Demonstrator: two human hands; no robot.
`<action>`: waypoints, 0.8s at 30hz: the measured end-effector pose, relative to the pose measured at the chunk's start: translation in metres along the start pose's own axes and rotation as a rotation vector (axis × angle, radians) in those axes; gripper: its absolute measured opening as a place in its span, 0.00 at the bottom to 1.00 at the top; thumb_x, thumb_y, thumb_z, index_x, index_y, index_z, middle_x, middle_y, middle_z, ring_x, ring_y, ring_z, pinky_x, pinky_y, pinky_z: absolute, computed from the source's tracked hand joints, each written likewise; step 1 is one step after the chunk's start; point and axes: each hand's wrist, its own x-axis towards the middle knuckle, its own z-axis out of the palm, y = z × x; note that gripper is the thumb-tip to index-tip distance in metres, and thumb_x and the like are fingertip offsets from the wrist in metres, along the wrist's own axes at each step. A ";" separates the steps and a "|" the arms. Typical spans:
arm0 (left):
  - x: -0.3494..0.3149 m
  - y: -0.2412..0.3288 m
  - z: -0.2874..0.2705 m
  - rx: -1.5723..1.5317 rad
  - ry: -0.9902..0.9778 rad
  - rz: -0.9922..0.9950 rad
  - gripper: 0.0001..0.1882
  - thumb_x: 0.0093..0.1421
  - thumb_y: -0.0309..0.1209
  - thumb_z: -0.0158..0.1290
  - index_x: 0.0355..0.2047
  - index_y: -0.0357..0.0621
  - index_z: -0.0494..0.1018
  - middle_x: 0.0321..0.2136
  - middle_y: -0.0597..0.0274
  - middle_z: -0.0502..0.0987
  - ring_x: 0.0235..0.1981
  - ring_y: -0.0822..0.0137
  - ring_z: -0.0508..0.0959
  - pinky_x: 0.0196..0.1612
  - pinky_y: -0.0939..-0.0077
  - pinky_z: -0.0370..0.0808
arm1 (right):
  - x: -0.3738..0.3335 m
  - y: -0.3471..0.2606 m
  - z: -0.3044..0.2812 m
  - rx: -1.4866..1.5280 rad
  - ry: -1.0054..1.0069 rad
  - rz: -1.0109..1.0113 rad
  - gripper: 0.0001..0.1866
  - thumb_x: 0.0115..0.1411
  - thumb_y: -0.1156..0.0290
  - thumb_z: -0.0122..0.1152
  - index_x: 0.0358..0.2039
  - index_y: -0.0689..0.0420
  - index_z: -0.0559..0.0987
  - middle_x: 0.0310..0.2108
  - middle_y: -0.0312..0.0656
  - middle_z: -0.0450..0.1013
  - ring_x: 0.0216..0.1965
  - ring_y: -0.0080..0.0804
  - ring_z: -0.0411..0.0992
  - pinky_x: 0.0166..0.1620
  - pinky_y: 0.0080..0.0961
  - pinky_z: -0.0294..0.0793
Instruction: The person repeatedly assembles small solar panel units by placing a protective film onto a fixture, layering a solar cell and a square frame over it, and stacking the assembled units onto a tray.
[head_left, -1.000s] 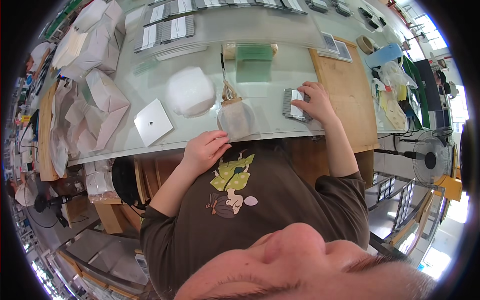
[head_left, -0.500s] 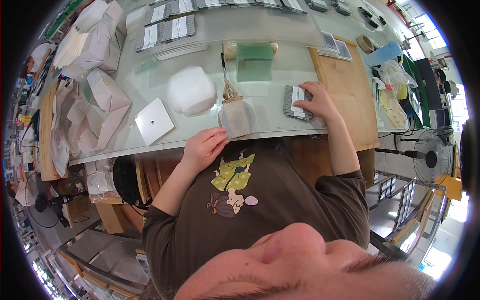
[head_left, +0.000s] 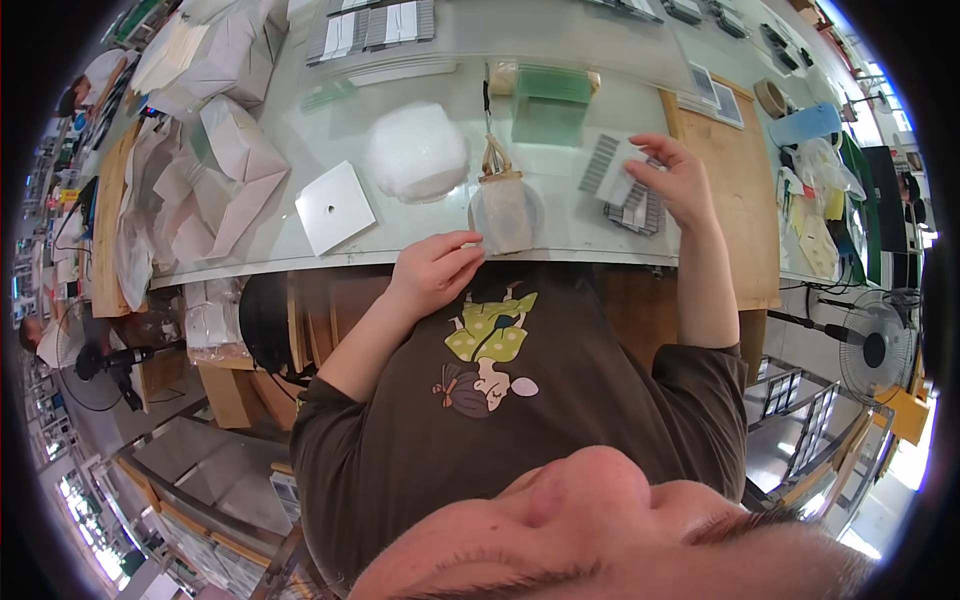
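My right hand (head_left: 677,180) pinches a thin grey ribbed panel with a white middle band (head_left: 607,172) and holds it tilted and blurred above the table. Just below it lies a small stack of similar grey panels (head_left: 637,215). At the table's front edge my left hand (head_left: 432,272) rests with nothing visible in it, its fingers loosely extended. Its fingertips come close to a pale, flat brush-like pad (head_left: 505,212), which lies on a round translucent dish (head_left: 540,213). Behind these sits a rounded pile of thin white sheets (head_left: 415,150).
A white square plate with a small hole (head_left: 337,210) lies left. Green glass pieces (head_left: 550,105) stand behind the dish. Crumpled white packaging (head_left: 235,160) fills the far left. A wooden board (head_left: 735,190) lies right, with a blue bottle (head_left: 805,125) beyond. More panels (head_left: 370,28) lie at the back.
My right hand has lifted a panel off the stack and tilted it. My left hand stays by the pad. The whole view has shifted slightly.
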 end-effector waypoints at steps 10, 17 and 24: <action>-0.004 -0.003 0.002 0.028 0.009 0.037 0.10 0.47 0.22 0.62 0.31 0.45 0.76 0.36 0.61 0.78 0.27 0.64 0.79 0.28 0.75 0.76 | -0.001 -0.011 0.114 -0.061 -0.421 0.007 0.14 0.52 0.74 0.66 0.39 0.62 0.79 0.30 0.34 0.75 0.32 0.18 0.69 0.37 0.18 0.71; -0.002 -0.004 0.004 0.007 0.049 0.067 0.11 0.47 0.22 0.62 0.32 0.44 0.76 0.35 0.61 0.78 0.27 0.63 0.79 0.28 0.74 0.76 | 0.005 -0.004 0.122 -0.126 -0.375 -0.008 0.14 0.52 0.73 0.65 0.39 0.62 0.79 0.32 0.37 0.76 0.33 0.20 0.70 0.40 0.20 0.72; -0.001 -0.004 0.004 0.017 0.028 0.070 0.13 0.47 0.22 0.62 0.34 0.45 0.77 0.35 0.61 0.78 0.26 0.64 0.78 0.27 0.75 0.76 | 0.005 0.000 0.122 -0.138 -0.375 -0.034 0.13 0.51 0.74 0.65 0.39 0.62 0.79 0.33 0.37 0.76 0.34 0.21 0.71 0.40 0.20 0.72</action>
